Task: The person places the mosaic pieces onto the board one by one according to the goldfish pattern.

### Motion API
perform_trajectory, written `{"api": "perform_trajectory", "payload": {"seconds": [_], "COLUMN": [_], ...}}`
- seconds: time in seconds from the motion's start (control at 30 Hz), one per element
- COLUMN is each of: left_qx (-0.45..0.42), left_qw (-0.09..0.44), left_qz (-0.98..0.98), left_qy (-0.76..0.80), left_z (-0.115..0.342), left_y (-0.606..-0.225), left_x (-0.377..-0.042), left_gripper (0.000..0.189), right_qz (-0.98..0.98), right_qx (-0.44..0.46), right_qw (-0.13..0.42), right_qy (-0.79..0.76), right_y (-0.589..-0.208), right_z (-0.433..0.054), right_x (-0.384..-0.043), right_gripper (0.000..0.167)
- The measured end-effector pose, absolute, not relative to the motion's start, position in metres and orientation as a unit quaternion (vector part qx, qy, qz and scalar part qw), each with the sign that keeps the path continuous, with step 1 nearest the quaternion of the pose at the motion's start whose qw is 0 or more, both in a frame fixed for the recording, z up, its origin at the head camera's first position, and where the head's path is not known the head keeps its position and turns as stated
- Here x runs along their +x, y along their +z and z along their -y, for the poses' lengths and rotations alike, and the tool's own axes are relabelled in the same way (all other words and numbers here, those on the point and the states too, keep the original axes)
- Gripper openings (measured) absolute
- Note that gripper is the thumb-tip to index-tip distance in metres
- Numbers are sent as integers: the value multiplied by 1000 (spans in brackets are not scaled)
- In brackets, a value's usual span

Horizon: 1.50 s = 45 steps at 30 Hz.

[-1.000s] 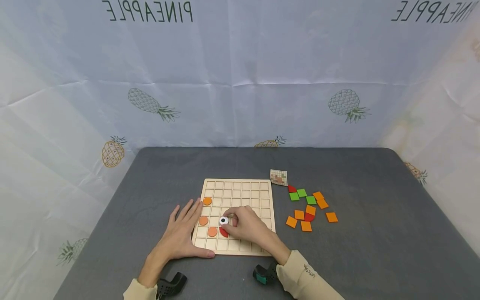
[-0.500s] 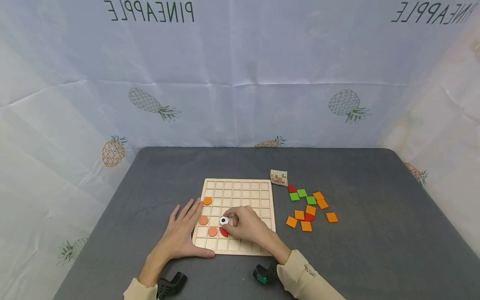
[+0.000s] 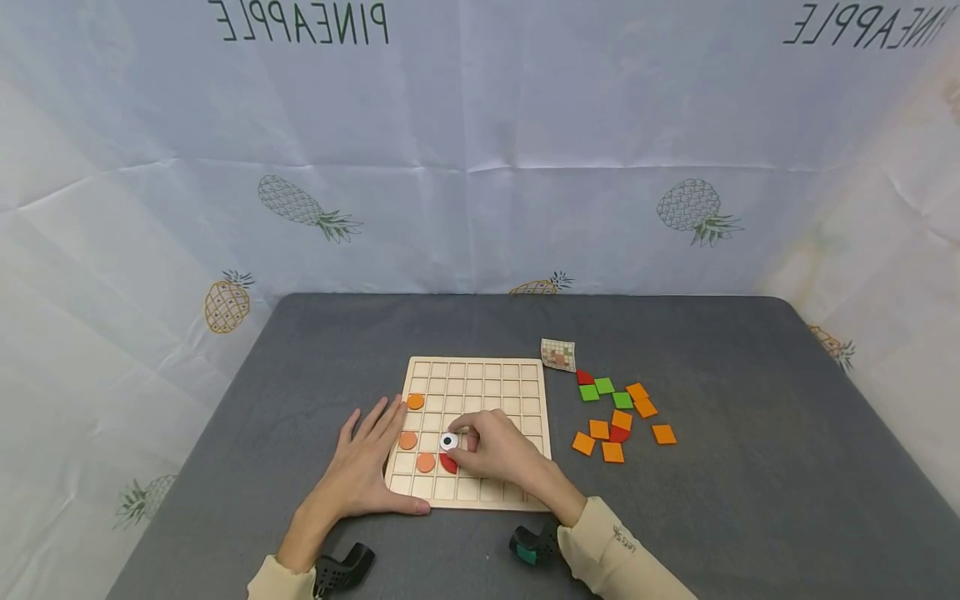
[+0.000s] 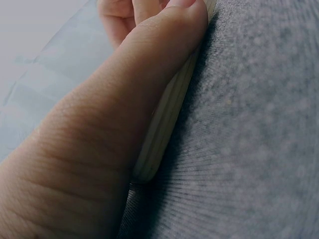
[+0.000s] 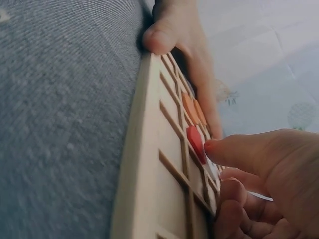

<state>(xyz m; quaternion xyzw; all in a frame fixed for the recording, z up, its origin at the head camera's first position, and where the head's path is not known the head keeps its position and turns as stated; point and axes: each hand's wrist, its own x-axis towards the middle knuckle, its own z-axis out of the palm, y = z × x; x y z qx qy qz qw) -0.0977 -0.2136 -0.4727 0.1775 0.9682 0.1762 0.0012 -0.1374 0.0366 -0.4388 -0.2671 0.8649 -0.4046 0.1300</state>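
Note:
In the head view, my right hand (image 3: 491,450) pinches a white disc with a black dot (image 3: 447,442) between thumb and fingertips, over a cell of the wooden grid board (image 3: 492,387). Just below the disc, a red rounded-corner piece (image 3: 449,464) sits in a cell, partly hidden by the thumb. My left hand (image 3: 366,467) lies with fingers spread along the board's left side, its thumb at the front edge. Three orange discs are on the board: one upper left (image 3: 415,402), one lower (image 3: 407,440) and one beside the red piece (image 3: 425,462).
Right of the board lie several orange squares (image 3: 664,435), several green pieces (image 3: 622,401) and red rounded pieces (image 3: 585,377). A small patterned card (image 3: 557,355) is by the board's upper right corner. A pineapple-print cloth (image 3: 480,233) hangs behind the grey table (image 3: 735,500).
My right wrist and sleeve have shifted very slightly to the right. The fingers still pinch the white disc at the same cell, and my left hand has stayed in place.

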Motion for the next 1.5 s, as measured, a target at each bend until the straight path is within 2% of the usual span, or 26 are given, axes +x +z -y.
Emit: {"api": "perform_trajectory", "payload": {"seconds": [0.23, 0.57, 0.87, 1.27, 1.5], "left_qx": [183, 189, 182, 178, 181], "left_qw": [-11, -31, -16, 0, -9], "left_qz": [-967, -966, -967, -967, -966], "left_qy": [179, 173, 175, 180, 183], "left_z": [214, 214, 214, 213, 213], "left_y": [-473, -473, -472, -472, -475], "left_x": [-98, -99, -99, -99, -97], "left_gripper": [142, 141, 142, 143, 143], "right_qz": [-875, -904, -930, -944, -944], "right_qx": [-273, -233, -188, -167, -157], "right_qw": [91, 43, 47, 58, 60], "right_qy": [-389, -355, -313, -278, -283], "right_y": [-425, -420, -420, -427, -430], "right_z": [-63, -136, -174, -185, -186], "right_x": [-139, -142, -135, -128, -125], "right_gripper": [29, 33, 37, 38, 21]}}
